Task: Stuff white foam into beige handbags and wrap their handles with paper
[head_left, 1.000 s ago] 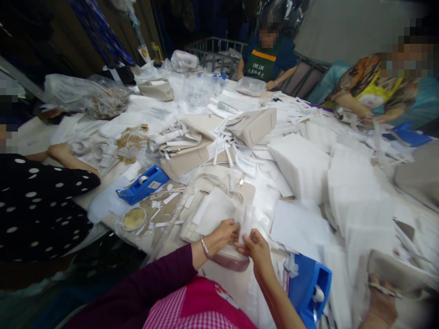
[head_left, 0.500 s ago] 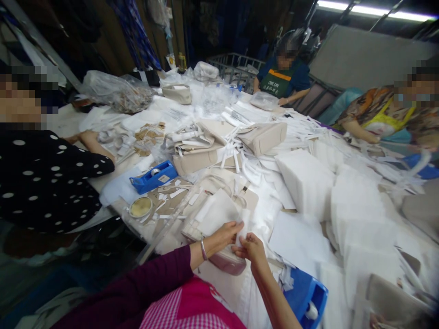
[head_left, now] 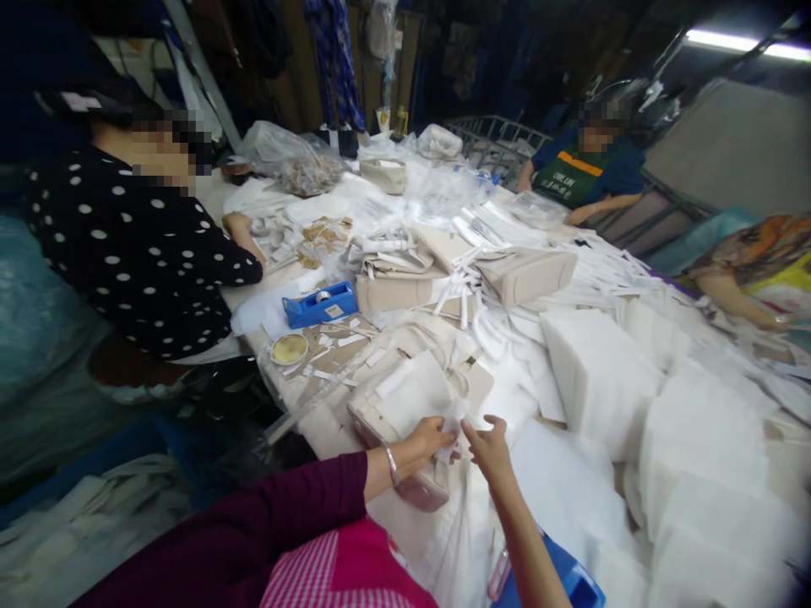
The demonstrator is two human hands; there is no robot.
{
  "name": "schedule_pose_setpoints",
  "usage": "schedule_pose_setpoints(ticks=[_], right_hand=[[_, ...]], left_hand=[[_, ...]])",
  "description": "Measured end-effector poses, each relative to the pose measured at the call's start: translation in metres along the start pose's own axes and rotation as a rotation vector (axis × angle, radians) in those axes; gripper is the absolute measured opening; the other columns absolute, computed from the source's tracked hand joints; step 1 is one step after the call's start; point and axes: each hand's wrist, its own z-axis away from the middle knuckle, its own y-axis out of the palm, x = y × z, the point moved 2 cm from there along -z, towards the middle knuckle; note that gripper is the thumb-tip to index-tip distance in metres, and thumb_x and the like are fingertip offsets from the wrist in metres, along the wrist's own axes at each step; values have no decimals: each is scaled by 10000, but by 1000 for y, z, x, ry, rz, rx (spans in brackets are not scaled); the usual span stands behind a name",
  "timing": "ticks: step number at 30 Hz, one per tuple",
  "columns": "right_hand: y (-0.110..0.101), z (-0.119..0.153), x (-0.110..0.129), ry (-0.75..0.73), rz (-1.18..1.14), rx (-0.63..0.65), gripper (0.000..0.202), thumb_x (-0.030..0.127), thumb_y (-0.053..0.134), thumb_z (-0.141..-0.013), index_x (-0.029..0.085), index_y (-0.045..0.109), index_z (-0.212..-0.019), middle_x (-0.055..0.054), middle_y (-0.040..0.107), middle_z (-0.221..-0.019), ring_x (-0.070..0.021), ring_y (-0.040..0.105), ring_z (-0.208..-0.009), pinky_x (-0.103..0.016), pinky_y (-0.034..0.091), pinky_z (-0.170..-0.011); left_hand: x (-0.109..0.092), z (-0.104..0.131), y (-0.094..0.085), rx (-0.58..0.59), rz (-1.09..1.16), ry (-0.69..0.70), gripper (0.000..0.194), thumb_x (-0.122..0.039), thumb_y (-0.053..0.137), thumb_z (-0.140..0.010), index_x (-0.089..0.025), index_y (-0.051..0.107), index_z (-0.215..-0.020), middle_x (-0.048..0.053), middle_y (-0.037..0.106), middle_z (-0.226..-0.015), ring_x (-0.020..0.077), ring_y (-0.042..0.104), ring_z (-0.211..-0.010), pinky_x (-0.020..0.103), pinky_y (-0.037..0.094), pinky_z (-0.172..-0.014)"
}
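Note:
A beige handbag point(head_left: 405, 397) lies on the table in front of me, with white sheet material over its front. My left hand point(head_left: 431, 443), with a silver bangle at the wrist, is closed on a small white translucent piece point(head_left: 454, 418) at the bag's right side. Just to the right, my right hand point(head_left: 489, 443) has its thumb and index finger spread apart, its thumb close to that piece. Nothing shows between its fingers. The bag's strap loops lie above both hands.
Blue tape dispensers lie at the left point(head_left: 320, 304) and beside my right forearm point(head_left: 563, 574). A round yellow tin point(head_left: 290, 349) sits near the table edge. White foam sheets point(head_left: 601, 384) are stacked at right; more beige bags point(head_left: 525, 274) lie behind. Three people are around the table.
The view has swung left, so the scene sits further right. My right hand has moved slightly away from my left, and its fingers have opened off the white piece.

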Motion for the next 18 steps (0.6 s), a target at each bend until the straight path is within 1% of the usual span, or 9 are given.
schedule_pose_setpoints(ticks=[2, 3, 5, 8, 10, 12, 16, 17, 18], right_hand=[[2, -11, 7, 63, -37, 63, 1020, 667, 661, -587, 191, 223, -1376, -131, 653, -988, -253, 646, -776, -368, 488, -667], [6, -15, 9, 98, -63, 101, 1070, 680, 662, -577, 200, 185, -1406, -141, 646, -1021, -260, 641, -810, -370, 478, -682], [14, -21, 8, 147, -107, 140, 1094, 693, 665, -563, 236, 170, -1425, -142, 632, -1058, -258, 631, -844, -363, 462, -690], [22, -29, -3, 162, -132, 135, 1095, 708, 681, -537, 275, 202, -1421, -109, 637, -992, -243, 625, -818, -350, 453, -678], [22, -34, -11, 157, -142, 149, 1094, 720, 685, -529, 301, 207, -1420, -75, 644, -917, -234, 626, -782, -344, 453, -661], [19, -36, -13, 150, -157, 188, 1077, 703, 703, -533, 331, 210, -1415, -41, 644, -856, -221, 630, -750, -329, 455, -640], [14, -29, -8, 169, -195, 256, 1084, 620, 765, -524, 359, 191, -1405, -11, 651, -822, -204, 644, -688, -317, 478, -618], [14, -27, -6, 180, -199, 263, 1096, 608, 774, -515, 357, 184, -1405, -10, 654, -819, -207, 649, -678, -325, 489, -620], [14, -25, -3, 188, -191, 269, 1100, 603, 777, -506, 358, 186, -1400, -12, 655, -813, -215, 657, -673, -339, 501, -624]], left_hand=[[4, -1, 0, 11, 26, -14, 401, -309, 775, -558, -197, 505, -833, 31, 585, -783, 164, 603, -563, 298, 501, -512], [7, -2, -1, 6, 33, -19, 427, -334, 792, -523, -206, 502, -809, 25, 578, -754, 180, 608, -548, 321, 509, -497], [15, -4, -3, -28, 37, -24, 464, -385, 816, -448, -220, 501, -746, 18, 562, -668, 200, 588, -475, 359, 494, -436], [32, -11, -6, -59, 51, 10, 485, -477, 822, -369, -245, 501, -648, 20, 538, -579, 178, 494, -359, 356, 405, -334], [42, -19, -7, -66, 46, 79, 464, -530, 806, -377, -263, 508, -613, 31, 524, -557, 168, 444, -330, 350, 346, -307], [49, -24, -8, -70, 28, 119, 440, -550, 792, -396, -275, 514, -598, 50, 525, -572, 168, 431, -335, 351, 312, -310], [57, -24, -9, -72, -17, 89, 464, -626, 760, -396, -287, 524, -607, 78, 528, -629, 164, 428, -356, 364, 307, -336], [59, -23, -9, -25, -10, 103, 476, -662, 735, -413, -293, 523, -624, 79, 519, -636, 161, 417, -350, 360, 296, -332], [60, -23, -9, 53, 16, 135, 480, -691, 707, -439, -301, 522, -649, 73, 502, -641, 156, 400, -338, 351, 279, -326]])
